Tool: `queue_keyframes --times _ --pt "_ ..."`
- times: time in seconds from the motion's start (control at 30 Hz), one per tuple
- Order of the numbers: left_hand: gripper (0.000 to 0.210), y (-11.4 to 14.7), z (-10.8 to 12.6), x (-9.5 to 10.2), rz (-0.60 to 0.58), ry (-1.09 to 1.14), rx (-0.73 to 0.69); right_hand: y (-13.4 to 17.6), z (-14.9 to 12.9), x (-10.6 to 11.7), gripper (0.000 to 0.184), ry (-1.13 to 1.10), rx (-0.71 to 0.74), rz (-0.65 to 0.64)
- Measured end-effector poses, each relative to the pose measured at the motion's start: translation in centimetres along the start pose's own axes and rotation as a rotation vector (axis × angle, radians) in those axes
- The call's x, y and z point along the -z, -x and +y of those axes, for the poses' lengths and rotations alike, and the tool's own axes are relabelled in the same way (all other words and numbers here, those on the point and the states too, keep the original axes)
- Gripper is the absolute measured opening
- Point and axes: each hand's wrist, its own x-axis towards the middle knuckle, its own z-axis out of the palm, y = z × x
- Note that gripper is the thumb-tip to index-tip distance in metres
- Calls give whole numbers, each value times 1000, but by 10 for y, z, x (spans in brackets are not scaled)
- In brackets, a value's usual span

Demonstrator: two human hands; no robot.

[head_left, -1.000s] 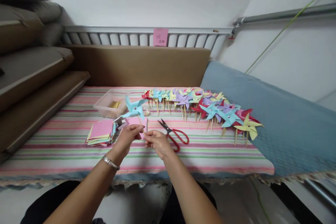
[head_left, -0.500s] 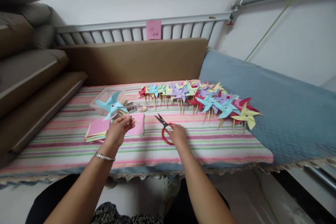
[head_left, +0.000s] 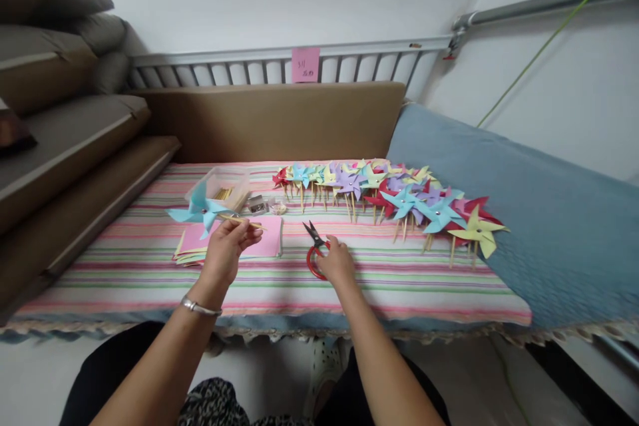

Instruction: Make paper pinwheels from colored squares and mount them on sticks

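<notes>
My left hand pinches the wooden stick of a light blue paper pinwheel. The pinwheel lies over sideways, its head to the left and its stick pointing right. Under that hand are stacks of coloured paper, with a pink sheet on top. My right hand is closed on the red handles of the scissors, which rest on the striped cloth, dark blades slightly apart and pointing away to the left. Part of the handle is hidden by the fingers. Many finished pinwheels lie in overlapping rows to the right.
Behind the left hand stands a clear plastic box with wooden sticks. Beside it are a small container of metal bits and a small clear bag. A brown board stands at the back; wrapped packages are stacked at left.
The blue pinwheel has tipped further to the left, its stick now nearly level. My right fingers have settled further onto the scissors' handles. The whole view has shifted slightly.
</notes>
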Motion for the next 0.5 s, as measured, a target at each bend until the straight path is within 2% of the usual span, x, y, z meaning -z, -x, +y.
queue_keyframes --times 0.17,0.23,0.27,0.37,0.5 --pt "26 -1 -3 -7 59 11 -53 29 -23 4 50 -356 -57 -108" --pt "27 -3 -8 -13 64 19 -67 49 -37 1 51 -834 -74 -283" --pt "26 -4 -12 -16 64 28 -73 58 -43 -2 50 -968 -65 -361" --pt "26 -7 -21 -25 72 62 -94 76 -55 -13 40 -1078 -7 -432" --pt "26 -10 -29 -34 122 84 -107 78 -60 -24 52 -1089 -43 -476"
